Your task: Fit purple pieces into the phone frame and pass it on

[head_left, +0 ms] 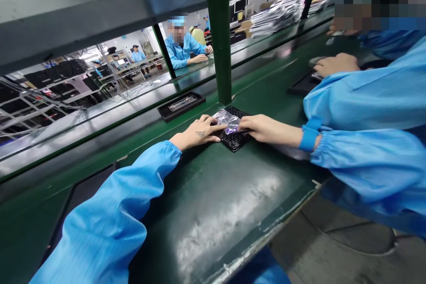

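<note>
And here's the dark green bench [199,186], running the breadth of the view on a slant, its near edge scuffed pale and a big white glare shining off the top. Out in the middle lies a black piece with a patterned surface [234,142], partly covered. Just beyond, towards the far side, sits a small black tray [165,112], well apart from the large dark panel [80,195] lying flat over on the left. A green post [223,53] meets the bench near that patterned piece, and away to the right another black tray [296,89] rests, partly hidden!
</note>
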A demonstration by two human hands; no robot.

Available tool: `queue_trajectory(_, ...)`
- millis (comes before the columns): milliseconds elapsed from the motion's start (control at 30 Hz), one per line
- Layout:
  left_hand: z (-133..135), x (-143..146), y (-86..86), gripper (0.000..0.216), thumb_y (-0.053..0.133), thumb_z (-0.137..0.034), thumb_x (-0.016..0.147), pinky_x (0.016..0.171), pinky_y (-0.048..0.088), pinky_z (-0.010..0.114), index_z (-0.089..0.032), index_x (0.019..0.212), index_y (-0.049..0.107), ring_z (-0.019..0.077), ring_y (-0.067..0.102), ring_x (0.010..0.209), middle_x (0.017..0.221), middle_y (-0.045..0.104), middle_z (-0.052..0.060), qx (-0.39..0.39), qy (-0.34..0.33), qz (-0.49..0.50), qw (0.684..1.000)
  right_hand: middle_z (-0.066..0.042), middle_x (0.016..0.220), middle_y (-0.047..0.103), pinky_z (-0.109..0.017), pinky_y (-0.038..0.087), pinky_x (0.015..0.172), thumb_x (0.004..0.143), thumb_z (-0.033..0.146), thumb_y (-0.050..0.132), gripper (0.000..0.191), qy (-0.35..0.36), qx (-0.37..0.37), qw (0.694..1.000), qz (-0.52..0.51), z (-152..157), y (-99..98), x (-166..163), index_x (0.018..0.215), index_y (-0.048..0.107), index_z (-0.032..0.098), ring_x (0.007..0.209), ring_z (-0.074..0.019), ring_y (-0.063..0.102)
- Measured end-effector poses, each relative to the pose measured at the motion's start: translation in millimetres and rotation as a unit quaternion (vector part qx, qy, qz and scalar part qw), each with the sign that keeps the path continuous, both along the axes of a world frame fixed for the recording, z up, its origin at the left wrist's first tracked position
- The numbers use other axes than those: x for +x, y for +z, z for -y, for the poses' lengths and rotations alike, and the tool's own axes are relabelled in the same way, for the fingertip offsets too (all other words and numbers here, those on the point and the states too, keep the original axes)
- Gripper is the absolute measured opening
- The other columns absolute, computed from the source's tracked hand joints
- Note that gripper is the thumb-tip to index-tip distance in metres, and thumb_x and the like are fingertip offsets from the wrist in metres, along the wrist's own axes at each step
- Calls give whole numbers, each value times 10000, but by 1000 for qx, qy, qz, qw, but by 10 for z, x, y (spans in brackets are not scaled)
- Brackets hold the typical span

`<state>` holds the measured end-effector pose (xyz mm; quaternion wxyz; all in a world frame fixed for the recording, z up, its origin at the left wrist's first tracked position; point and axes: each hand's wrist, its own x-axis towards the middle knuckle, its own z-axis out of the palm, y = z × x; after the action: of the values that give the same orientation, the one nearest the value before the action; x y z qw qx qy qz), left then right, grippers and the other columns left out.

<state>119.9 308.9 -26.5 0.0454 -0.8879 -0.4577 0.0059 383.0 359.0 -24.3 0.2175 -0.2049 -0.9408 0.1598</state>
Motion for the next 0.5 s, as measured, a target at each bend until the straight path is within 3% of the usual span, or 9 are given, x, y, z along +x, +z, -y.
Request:
queue_trajectory(133, 5, 23, 5, 570, 507, -476, 1011, 1058, 433, 468, -348, 1551, 375, 303, 380, 1280, 1454, 456, 110, -4, -1, 0, 1000, -51, 840, 717, -323, 482, 732, 837, 361, 598, 233, -1, -65, 998, 5, -74, 77, 105, 856, 759, 194, 775, -223, 663)
queue_trajectory(333, 17, 55, 57, 565, 555, -463, 991, 1038, 440, 466, -354, 1527, 412, 313, 374, 1282, 1433, 434, 127, 4, 3, -7, 1000, -76, 926, 730, -319, 492, 695, 894, 437, 560, 374, -113, -110, 983, -98, 11, 72, 328, 1063, 737, 154, 792, -217, 654)
queue_trajectory(400, 26, 75, 89, 568, 597, -384, 975, 1018, 451, 446, -352, 1515, 427, 308, 380, 1276, 1412, 438, 125, 8, 6, -11, 1000, -68, 857, 707, -310, 474, 649, 904, 445, 550, 399, -129, -115, 978, -114, 56, 50, 382, 1092, 729, 143, 739, -205, 626)
queue_trajectory(500, 51, 149, 154, 572, 595, -127, 908, 979, 465, 415, -334, 1435, 517, 295, 392, 1269, 1381, 460, 110, 23, 11, -12, 1000, -40, 726, 649, -326, 472, 652, 915, 415, 519, 399, -127, -110, 980, -106, 122, 4, 409, 1110, 733, 141, 686, -203, 596)
